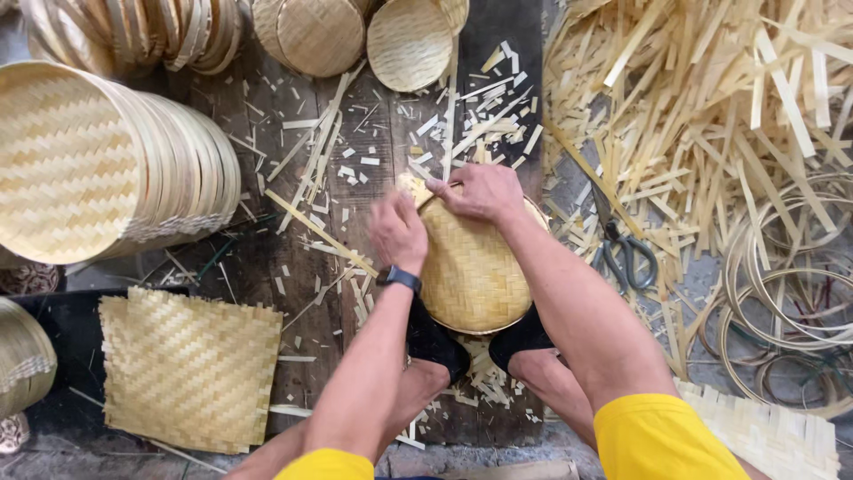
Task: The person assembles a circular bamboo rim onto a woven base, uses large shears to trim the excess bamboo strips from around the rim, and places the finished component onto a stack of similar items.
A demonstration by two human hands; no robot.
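Both hands worked at the far edge of a round woven bamboo tray (471, 271), which lay on the dark wooden floor boards (258, 267) in the middle of the view, its near edge held between the person's two feet in black socks (435, 342). The left hand (398, 233), with a black watch (398, 278) on the wrist, was curled almost closed and pressed on the tray's upper left rim; it looked blurred, so I could not tell whether it pinched a strip. The right hand (478, 191) lay with bent fingers on the top rim and gripped the edge of the weaving. Left of the tray lay a flat square mat of woven bamboo (188, 369), and further left a stack of finished round trays (107, 164) lay on its side. On the right were grey scissors (626, 258), a big heap of loose pale bamboo strips (711, 98), and thin bamboo hoops (791, 302).
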